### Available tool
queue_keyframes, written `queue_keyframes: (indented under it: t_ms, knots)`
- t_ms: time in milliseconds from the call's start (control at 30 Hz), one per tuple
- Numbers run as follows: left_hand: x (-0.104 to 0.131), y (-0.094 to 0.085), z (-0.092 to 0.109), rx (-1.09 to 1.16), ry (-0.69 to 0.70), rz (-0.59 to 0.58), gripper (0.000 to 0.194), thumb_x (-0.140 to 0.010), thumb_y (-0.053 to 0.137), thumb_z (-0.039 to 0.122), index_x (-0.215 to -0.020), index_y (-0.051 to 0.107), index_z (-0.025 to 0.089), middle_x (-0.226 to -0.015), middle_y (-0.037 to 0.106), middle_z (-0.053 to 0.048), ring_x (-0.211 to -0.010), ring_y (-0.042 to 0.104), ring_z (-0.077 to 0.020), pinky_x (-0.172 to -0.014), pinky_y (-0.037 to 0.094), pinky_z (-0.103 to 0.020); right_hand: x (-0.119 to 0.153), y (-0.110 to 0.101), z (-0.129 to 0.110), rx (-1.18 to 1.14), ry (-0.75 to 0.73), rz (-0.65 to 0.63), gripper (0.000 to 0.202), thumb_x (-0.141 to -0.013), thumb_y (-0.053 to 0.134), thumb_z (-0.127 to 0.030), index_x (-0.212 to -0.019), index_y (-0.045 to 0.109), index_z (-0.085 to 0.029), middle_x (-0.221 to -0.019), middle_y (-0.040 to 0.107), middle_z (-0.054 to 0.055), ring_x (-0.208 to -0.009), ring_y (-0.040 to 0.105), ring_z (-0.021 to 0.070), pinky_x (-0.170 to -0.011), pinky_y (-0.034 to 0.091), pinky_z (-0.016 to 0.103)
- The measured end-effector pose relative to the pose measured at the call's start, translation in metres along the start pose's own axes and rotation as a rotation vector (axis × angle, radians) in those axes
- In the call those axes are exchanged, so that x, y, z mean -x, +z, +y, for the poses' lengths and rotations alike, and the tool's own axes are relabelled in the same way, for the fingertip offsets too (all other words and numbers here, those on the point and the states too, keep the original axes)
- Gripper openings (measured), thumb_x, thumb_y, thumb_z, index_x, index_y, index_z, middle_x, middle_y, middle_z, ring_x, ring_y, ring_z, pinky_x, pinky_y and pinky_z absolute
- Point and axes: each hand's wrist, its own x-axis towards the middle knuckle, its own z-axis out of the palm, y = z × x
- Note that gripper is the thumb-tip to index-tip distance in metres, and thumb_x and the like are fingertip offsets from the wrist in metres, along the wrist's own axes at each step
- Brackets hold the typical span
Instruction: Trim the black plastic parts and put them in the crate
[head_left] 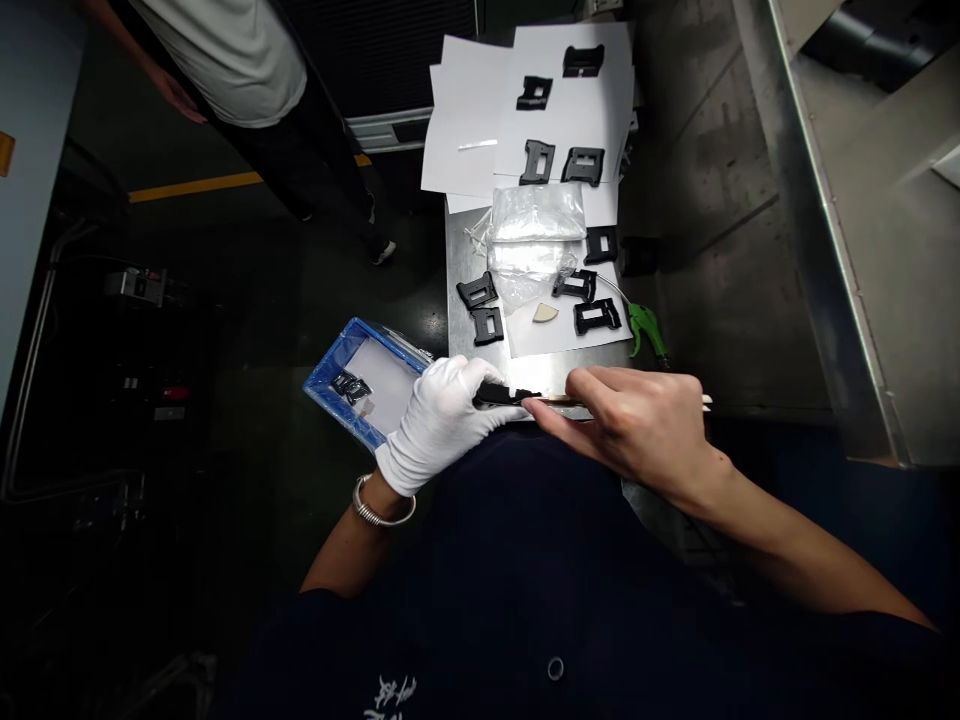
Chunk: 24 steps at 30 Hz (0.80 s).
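Note:
My left hand, in a white glove, is closed around a black plastic part held edge-on in front of my body. My bare right hand pinches a slim stick-like tool. Its near tip meets the right end of the black part, and a pale end shows behind the hand. What kind of tool it is I cannot make out. Beyond my hands, several black plastic frames with rectangular openings lie on the metal table and its white paper sheets.
Clear plastic bags lie mid-table, with a beige wedge-shaped piece nearby. A green air blow gun is at the right edge. A blue bin with black parts stands left. Metal machinery borders the right; another person stands far left.

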Motion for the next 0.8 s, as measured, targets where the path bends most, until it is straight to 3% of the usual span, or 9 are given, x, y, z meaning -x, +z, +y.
queue_keyframes:
  t_ms: [300, 800]
  knots:
    - [-0.0002, 0.0004, -0.0005, -0.002, 0.015, 0.017, 0.042, -0.084, 0.070, 0.057, -0.085, 0.063, 0.016, -0.081, 0.071, -0.007, -0.073, 0.065, -0.0200, -0.070, 0.050, -0.034, 0.0005, 0.0007, 0.0002, 0.035, -0.019, 0.027, 0.051, -0.098, 0.053, -0.055, -0.064, 0.056, -0.017, -0.051, 0.052, 0.000, -0.045, 0.042, 0.0092, -0.051, 0.011, 0.030]
    - [-0.0023, 0.0002, 0.0009, -0.043, -0.012, -0.065, 0.043, -0.086, 0.067, 0.058, -0.083, 0.065, 0.015, -0.079, 0.068, -0.008, -0.072, 0.062, -0.0207, -0.070, 0.048, -0.034, 0.0009, 0.0038, -0.0009, 0.064, 0.016, -0.007, 0.052, -0.100, 0.047, -0.054, -0.064, 0.057, -0.017, -0.048, 0.048, 0.000, -0.047, 0.039, 0.0102, -0.053, 0.010, 0.031]
